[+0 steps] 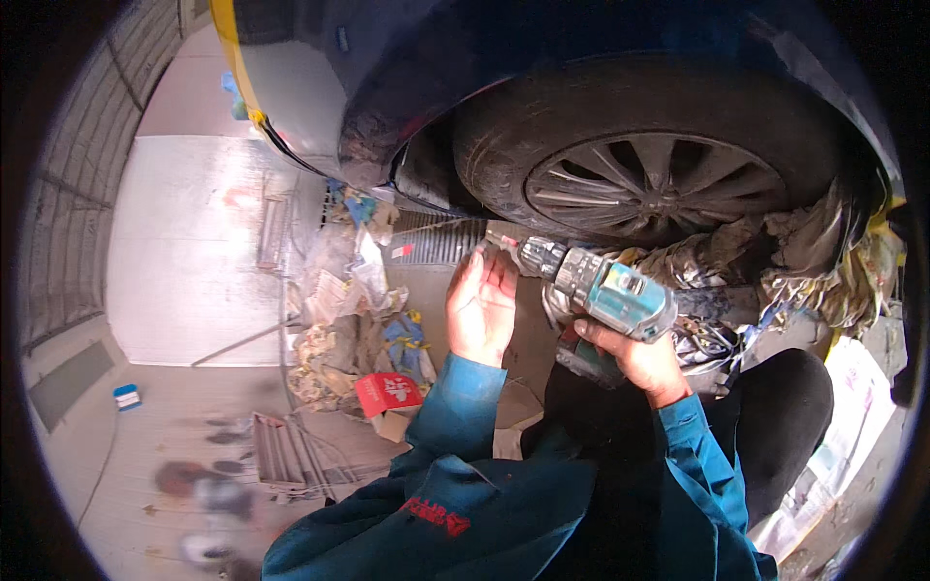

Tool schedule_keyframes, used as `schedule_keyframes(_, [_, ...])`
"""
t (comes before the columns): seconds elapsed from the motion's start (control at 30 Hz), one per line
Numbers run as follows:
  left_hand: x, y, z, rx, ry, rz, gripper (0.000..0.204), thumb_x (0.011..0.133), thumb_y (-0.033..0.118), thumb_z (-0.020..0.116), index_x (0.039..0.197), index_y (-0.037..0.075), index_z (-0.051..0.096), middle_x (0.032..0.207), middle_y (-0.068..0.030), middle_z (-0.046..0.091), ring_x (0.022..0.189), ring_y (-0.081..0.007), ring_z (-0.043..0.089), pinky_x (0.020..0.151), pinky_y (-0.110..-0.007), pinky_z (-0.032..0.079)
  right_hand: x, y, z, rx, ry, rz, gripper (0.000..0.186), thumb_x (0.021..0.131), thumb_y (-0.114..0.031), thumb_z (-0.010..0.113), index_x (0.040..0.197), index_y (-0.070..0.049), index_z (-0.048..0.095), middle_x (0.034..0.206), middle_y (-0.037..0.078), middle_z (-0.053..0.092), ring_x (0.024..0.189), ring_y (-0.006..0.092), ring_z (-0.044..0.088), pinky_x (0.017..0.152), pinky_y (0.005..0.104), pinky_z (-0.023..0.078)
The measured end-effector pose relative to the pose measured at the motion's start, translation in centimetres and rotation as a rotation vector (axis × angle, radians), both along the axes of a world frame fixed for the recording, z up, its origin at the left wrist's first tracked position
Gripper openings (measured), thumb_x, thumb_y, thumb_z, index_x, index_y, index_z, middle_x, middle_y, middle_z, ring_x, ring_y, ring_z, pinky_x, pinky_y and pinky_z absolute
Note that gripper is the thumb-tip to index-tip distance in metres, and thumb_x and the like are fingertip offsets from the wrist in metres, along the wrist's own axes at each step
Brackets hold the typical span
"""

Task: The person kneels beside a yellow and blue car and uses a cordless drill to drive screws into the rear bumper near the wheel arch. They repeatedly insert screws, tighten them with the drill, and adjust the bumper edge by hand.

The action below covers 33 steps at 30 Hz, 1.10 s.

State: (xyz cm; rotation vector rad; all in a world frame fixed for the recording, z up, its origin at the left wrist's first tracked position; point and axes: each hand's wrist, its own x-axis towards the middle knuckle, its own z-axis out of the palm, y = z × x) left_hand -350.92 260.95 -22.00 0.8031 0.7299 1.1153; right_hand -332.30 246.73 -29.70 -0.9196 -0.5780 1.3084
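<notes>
A teal and black cordless drill (pixel 620 298) lies level in front of me, its chuck pointing left toward the car's wheel arch. My right hand (pixel 639 360) is wrapped round its grip. From the chuck a short bit sticks out, with a reddish part near its tip. Just below that tip is my left hand (pixel 482 305), palm up, fingers loosely bent and the thumb apart from them. Nothing shows in that palm; whether its fingertips touch the bit I cannot tell. Beyond the drill stands a dusty car wheel (pixel 659 189) with a spoked rim.
The dark car body (pixel 407 58) overhangs the far side, with yellow tape (pixel 232 58) along its edge. Crumpled paper and plastic (pixel 334 358) lie left of my arm, beside a red box (pixel 387 392). More crumpled sheeting (pixel 814 242) surrounds the wheel. A floor grate (pixel 436 237) lies below the car.
</notes>
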Motion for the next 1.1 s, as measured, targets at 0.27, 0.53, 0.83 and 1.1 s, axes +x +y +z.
schedule_keyframes(0.27, [4.6, -1.9, 4.0, 0.112, -0.014, -0.098, 0.019, 0.110, 0.013, 0.062, 0.123, 0.003, 0.071, 0.123, -0.0106, 0.078, 0.117, -0.0231, 0.073, 0.105, -0.040, 0.061, 1.4, -1.0, 0.9, 0.106, 0.462, 0.102, 0.025, 0.089, 0.000, 0.082, 0.113, -0.002, 0.076, 0.101, 0.004, 0.077, 0.071, 0.0110, 0.063, 0.062, 0.0271, 0.050])
schedule_keyframes(0.53, [4.8, -1.7, 4.4, 0.232, 0.105, -0.121, 0.019, 0.108, 0.017, 0.067, 0.123, 0.007, 0.071, 0.128, -0.0104, 0.073, 0.119, -0.0261, 0.068, 0.107, -0.042, 0.057, 1.4, -1.1, 0.4, 0.114, 0.500, 0.117, 0.025, 0.089, 0.001, 0.081, 0.114, -0.001, 0.076, 0.099, 0.004, 0.076, 0.072, 0.0118, 0.063, 0.062, 0.0272, 0.050])
schedule_keyframes(0.83, [3.4, -1.1, 4.5, 0.293, 0.190, -0.165, 0.018, 0.109, 0.015, 0.064, 0.122, 0.006, 0.072, 0.125, -0.0142, 0.076, 0.115, -0.0288, 0.072, 0.102, -0.046, 0.059, 0.5, -0.7, -0.2, 0.113, 0.587, 0.132, 0.024, 0.086, 0.004, 0.079, 0.110, 0.004, 0.075, 0.093, 0.008, 0.074, 0.062, 0.0153, 0.062, 0.065, 0.0321, 0.055])
schedule_keyframes(1.1, [3.9, -0.1, 4.4, 0.381, 0.257, -0.213, 0.019, 0.110, 0.017, 0.063, 0.125, 0.005, 0.069, 0.126, -0.0177, 0.076, 0.116, -0.0311, 0.073, 0.102, -0.046, 0.059, 0.2, 0.3, -0.1, 0.098, 0.702, 0.157, 0.021, 0.086, 0.004, 0.077, 0.107, 0.006, 0.072, 0.077, 0.009, 0.068, 0.056, 0.0163, 0.060, 0.066, 0.0363, 0.058])
